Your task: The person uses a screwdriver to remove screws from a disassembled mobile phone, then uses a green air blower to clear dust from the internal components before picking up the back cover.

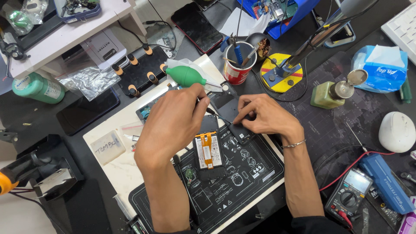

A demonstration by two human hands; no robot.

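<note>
The left hand (173, 123) holds a thin dark tool, maybe a screwdriver (211, 112), its tip pointing at a small black phone part (240, 130). The right hand (264, 116) is closed narrow and presses this part with the fingertips. Both hands work over an opened phone (208, 151) with an orange flex strip, lying on a black work mat (242, 182) near the front edge of the table. Behind the left hand lies a green air blower (186, 76), and beside it a red cup (236, 65) with tools.
</note>
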